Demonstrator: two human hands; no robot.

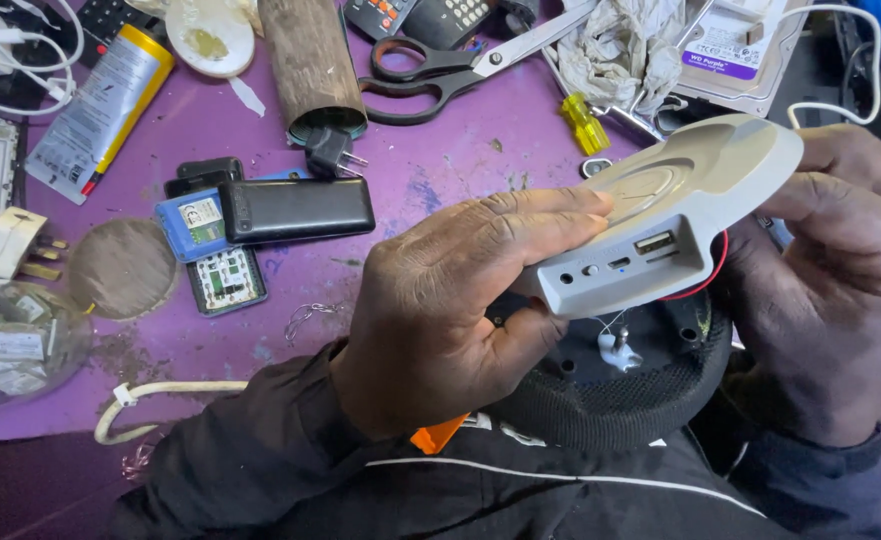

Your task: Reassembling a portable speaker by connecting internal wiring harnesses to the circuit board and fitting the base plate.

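Left hand (440,310) and right hand (840,290), fingers curled shut, grip a grey port-edged cover (675,215) above a black round speaker base (610,395). Left on the purple table (430,160): yellow-capped tube (100,100), white-labelled blue battery (192,222), black power bank (298,210).

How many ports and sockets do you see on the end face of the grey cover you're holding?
3: a small round socket at the left end, a small slot port in the middle, and a larger rectangular port to the right. The hands may hide more elsewhere.

scissors (440,75) ahead, bare purple tabletop (430,180) between
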